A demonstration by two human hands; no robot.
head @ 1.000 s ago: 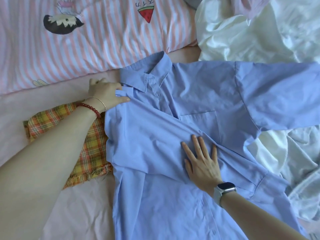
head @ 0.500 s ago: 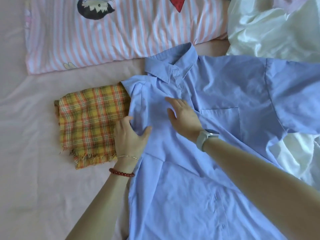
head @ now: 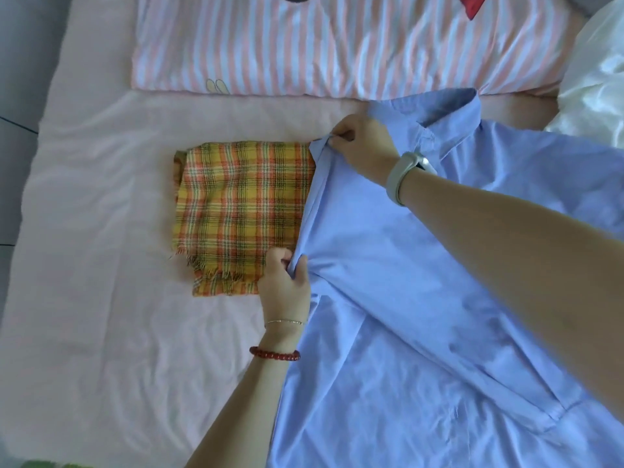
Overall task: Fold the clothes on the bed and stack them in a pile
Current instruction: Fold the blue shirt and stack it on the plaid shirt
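A light blue collared shirt [head: 398,292] lies spread over the right half of the pink bed [head: 101,298], its collar toward the pillow. Its left side is folded inward. My left hand [head: 285,285] pinches the folded left edge lower down. My right hand [head: 363,146] pinches the same edge at the shoulder corner, arm crossing over the shirt. A folded yellow and orange plaid garment [head: 243,211] lies flat just left of the shirt, its right edge tucked under the blue fabric.
A pink and white striped pillow [head: 337,45] lies along the head of the bed. Crumpled white clothes [head: 597,82] are heaped at the upper right. The bed's left edge and a grey floor [head: 20,79] show at far left.
Both hands went from lying flat on the shirt to pinching its folded left edge; the right hand moved up to the shoulder corner. The view shifted left.
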